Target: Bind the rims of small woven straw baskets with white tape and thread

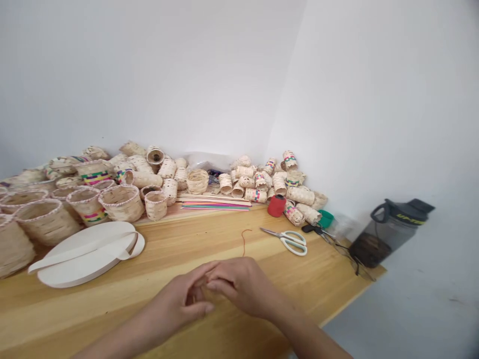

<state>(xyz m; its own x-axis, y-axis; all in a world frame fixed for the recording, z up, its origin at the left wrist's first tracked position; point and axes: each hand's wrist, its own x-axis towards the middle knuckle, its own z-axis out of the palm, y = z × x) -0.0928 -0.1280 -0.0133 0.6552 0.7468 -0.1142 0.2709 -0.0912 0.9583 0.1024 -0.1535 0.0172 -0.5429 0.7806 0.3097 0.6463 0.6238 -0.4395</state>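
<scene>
My left hand [187, 296] and my right hand [239, 284] meet low over the wooden table [179, 244], fingertips pinched together. A thin red thread [244, 242] curls up from between them and runs toward a red spool [276, 205] farther back. What the fingers pinch is too small to see clearly; it looks like the thread's end. White-handled scissors [290, 239] lie to the right of the thread.
Many small woven baskets [121, 202] and woven tubes [262, 182] pile along the wall. A roll of white band [88, 252] lies at left. Coloured strips [215, 203], a green cap [325, 218], glasses [348, 252] and a dark bottle [389, 232] sit near the right edge.
</scene>
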